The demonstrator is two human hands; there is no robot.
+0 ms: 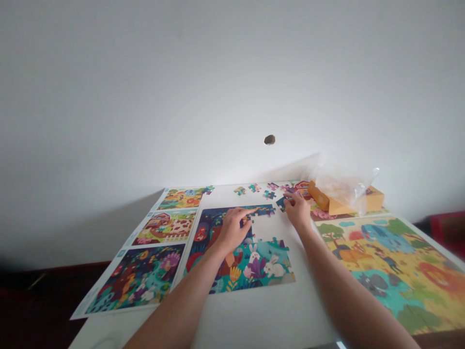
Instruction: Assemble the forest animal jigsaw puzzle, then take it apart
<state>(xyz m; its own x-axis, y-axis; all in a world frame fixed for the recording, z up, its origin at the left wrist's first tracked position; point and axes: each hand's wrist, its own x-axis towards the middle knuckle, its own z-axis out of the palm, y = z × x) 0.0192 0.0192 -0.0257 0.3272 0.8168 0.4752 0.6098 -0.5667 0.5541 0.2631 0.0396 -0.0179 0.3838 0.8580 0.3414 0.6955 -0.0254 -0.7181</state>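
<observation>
Presently, puzzle (241, 264) lies mid-table (269, 315), part-built, deep blue above and teal below, glossy print, with two white rabbits (275, 268) and purple leaves (257, 268) toward its 5 o'clock, a yellow plant (235, 275) near 6 and a knob-edged white gap (267, 229) at 2. Left hand (234, 228) rests over its upper middle, palm down, index finger outstretched toward 1 o'clock, thumb apart, grasping nothing visible. Right hand (298, 211), beyond the gap at 1–2 o'clock, has half-curled fingers at a dark blue piece (281, 204); whether pinched or merely touched, cannot tell.
</observation>
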